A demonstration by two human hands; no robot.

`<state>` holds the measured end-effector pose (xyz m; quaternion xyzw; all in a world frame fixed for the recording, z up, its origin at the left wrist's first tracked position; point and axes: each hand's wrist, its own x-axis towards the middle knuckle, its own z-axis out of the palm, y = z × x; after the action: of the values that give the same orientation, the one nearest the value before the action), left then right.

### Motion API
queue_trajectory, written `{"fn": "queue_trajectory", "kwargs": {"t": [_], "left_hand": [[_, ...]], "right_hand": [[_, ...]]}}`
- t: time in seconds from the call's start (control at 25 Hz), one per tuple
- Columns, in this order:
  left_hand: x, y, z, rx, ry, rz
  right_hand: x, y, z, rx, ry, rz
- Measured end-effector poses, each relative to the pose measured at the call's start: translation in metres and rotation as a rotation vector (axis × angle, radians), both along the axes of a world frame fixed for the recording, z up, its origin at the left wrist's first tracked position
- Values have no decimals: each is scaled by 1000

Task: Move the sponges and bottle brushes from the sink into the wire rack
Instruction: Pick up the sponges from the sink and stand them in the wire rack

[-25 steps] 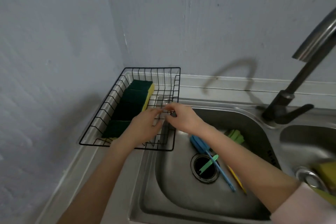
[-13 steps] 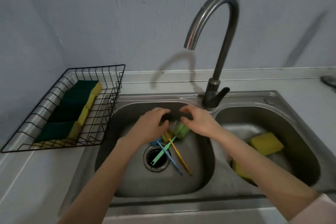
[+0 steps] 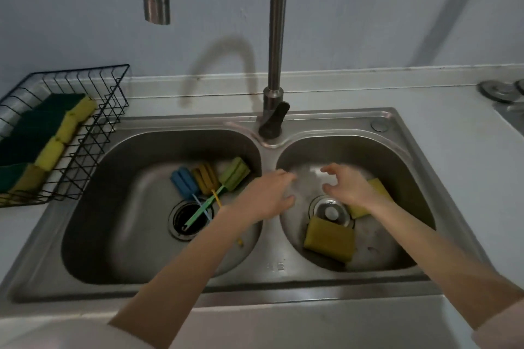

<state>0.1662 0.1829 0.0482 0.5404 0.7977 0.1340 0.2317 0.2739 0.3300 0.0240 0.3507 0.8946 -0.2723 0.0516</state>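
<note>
A black wire rack (image 3: 113,110) stands on the counter at the left with several green-and-yellow sponges (image 3: 48,136) in it. In the left sink basin (image 3: 93,218) lie three bottle brushes: blue (image 3: 184,183), orange-yellow (image 3: 204,177) and green (image 3: 234,174), handles crossing the drain. The right basin (image 3: 408,178) holds a yellow sponge (image 3: 330,239) near the drain and a second yellow sponge (image 3: 377,187) partly under my right hand. My left hand (image 3: 266,195) hovers over the divider, empty. My right hand (image 3: 347,187) is open above the right basin, fingers spread.
A tall curved steel faucet (image 3: 273,37) rises behind the divider, its spout over the left basin. A metal fitting (image 3: 499,91) sits on the counter at the far right. The grey wall runs close behind the sink.
Both hands moved right, from over the brushes in the left basin to the divider and the right basin. The view shifted right and closer. Both hands stay empty.
</note>
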Motion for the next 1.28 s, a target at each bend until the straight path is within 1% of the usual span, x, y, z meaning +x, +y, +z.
{"fn": "queue_trajectory", "kwargs": {"t": [0.08, 0.2, 0.28, 0.44, 0.6, 0.76, 0.96, 1.16, 1.28], "left_hand": [[17, 19, -13, -61, -13, -56], [38, 42, -38, -138, -11, -146], [48, 55, -56, -237, 5, -200], [56, 69, -89, -370, -59, -259], [58, 71, -109, -478, -41, -264], [59, 71, -117, -509, -58, -274], [63, 68, -113, -469, 11, -280], [55, 68, -90, -357, -44, -227], [41, 68, -71, -283, -36, -200]], "right_hand": [[11, 18, -22, 17, -79, 25], [23, 37, -54, 102, -289, 87], [28, 47, -72, 129, -398, 103], [32, 62, -95, 155, -477, 150], [31, 64, -105, 246, -437, 146], [29, 61, -106, 272, -436, 124], [28, 59, -96, 262, -413, 114], [20, 52, -73, 226, -317, 94], [12, 48, -53, 205, -260, 66]]}}
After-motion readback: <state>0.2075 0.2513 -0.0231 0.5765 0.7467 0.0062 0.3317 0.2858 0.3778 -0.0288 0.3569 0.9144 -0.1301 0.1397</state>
